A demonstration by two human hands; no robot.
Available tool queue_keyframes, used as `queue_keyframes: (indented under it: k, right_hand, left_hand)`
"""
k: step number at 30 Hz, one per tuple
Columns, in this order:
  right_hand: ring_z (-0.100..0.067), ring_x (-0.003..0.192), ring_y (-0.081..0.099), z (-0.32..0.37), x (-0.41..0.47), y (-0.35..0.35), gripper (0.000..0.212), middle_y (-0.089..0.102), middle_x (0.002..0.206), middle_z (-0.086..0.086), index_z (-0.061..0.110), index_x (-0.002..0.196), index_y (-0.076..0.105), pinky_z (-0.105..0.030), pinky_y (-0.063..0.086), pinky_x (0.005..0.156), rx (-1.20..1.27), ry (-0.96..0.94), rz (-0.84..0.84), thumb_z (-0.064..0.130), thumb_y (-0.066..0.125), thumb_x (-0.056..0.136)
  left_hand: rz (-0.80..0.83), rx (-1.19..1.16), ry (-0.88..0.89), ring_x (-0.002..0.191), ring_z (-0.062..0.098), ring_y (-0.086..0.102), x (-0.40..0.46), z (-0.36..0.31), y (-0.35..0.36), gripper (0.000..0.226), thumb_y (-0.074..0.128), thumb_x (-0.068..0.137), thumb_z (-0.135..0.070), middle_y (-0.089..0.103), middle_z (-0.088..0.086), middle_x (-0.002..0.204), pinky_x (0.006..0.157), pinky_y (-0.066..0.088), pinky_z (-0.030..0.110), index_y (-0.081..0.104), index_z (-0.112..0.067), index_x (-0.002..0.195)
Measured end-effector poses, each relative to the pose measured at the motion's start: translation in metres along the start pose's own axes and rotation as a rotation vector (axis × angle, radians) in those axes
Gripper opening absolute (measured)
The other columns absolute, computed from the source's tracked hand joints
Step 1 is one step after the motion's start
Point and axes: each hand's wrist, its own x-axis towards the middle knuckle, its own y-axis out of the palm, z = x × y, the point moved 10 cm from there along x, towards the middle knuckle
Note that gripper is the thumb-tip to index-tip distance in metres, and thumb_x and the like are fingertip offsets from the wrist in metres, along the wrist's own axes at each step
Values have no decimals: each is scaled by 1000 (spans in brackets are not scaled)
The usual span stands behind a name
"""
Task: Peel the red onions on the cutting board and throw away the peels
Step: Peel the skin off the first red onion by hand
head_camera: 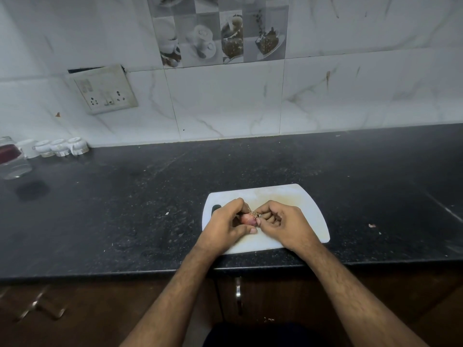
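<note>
A small red onion [248, 219] is held just above the white cutting board [295, 196], which lies near the counter's front edge. My left hand [225, 226] wraps around the onion from the left, hiding most of it. My right hand [280, 221] pinches the onion's dry rooty end [254, 214] between thumb and fingers. Only one onion shows; others, if any, are hidden by my hands.
The black stone counter [125, 209] spreads to both sides. A small peel scrap [372, 225] lies right of the board. White cups [60, 147] and a glass jar [12, 159] stand at the far left by the tiled wall. A cabinet handle [238, 290] sits below the counter edge.
</note>
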Motion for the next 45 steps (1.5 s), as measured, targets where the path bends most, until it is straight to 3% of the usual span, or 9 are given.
queue_keyframes:
  k: [5, 11, 17, 23, 28, 34, 39, 45]
  right_hand:
    - [1, 70, 61, 0, 0, 2, 17, 74, 84, 6, 28, 97, 74, -16, 53, 67, 5, -6, 10, 12, 74, 90]
    - [-2, 66, 54, 0, 0, -3, 22, 68, 80, 2, 32, 88, 66, -26, 55, 67, -93, 4, -37, 10, 66, 90]
    - [2, 71, 57, 8, -3, -5, 19, 68, 86, 7, 33, 103, 69, -14, 50, 69, -23, -15, -27, 16, 66, 93]
    - [-4, 79, 64, 11, -4, -7, 10, 71, 86, 8, 27, 101, 72, -13, 52, 72, -47, -20, -62, 22, 74, 92]
    - [4, 86, 66, 15, -5, -10, 7, 74, 88, 16, 25, 100, 76, -8, 51, 76, -143, -32, -91, 22, 72, 94]
    - [0, 86, 65, 19, -7, -9, 9, 72, 91, 14, 23, 101, 75, -23, 57, 80, -266, -56, -103, 28, 68, 97]
    - [-10, 77, 63, 18, -8, -8, 4, 68, 82, 10, 23, 94, 71, -34, 58, 74, -293, -45, -94, 26, 68, 94]
    - [-14, 75, 61, 19, -10, -4, 8, 64, 80, 7, 27, 89, 58, -38, 57, 70, -301, -45, -67, 26, 65, 94]
  left_hand:
    - [9, -2, 8, 89, 4, 66, 2, 0, 0, 36, 90, 77, -20, 71, -8, 96, 81, 52, 19, 61, -15, 98]
    - [13, 9, 11, 91, 5, 65, 0, -3, 1, 37, 91, 75, -24, 71, -8, 98, 81, 52, 18, 63, -17, 98]
    - [-27, -37, -59, 96, 11, 67, -2, 5, -5, 33, 87, 80, -36, 72, -12, 98, 89, 57, 41, 59, -35, 97]
    - [-16, -66, -55, 95, 11, 69, -2, 2, -4, 31, 87, 81, -31, 73, -9, 98, 89, 57, 43, 63, -29, 101]
    - [-3, -64, -43, 96, 12, 68, -2, 0, -3, 32, 87, 80, -30, 73, -8, 98, 89, 57, 42, 64, -28, 103]
    - [3, -47, -38, 95, 7, 66, -3, -3, -3, 30, 86, 82, -30, 72, -14, 98, 88, 56, 33, 64, -28, 103]
    - [15, -23, -18, 94, 5, 67, -3, -5, -1, 30, 86, 82, -28, 72, -14, 98, 84, 54, 22, 64, -27, 104]
    - [37, 56, 45, 97, 9, 67, -2, -7, 2, 29, 78, 89, -30, 70, -14, 101, 90, 54, 35, 59, -26, 110]
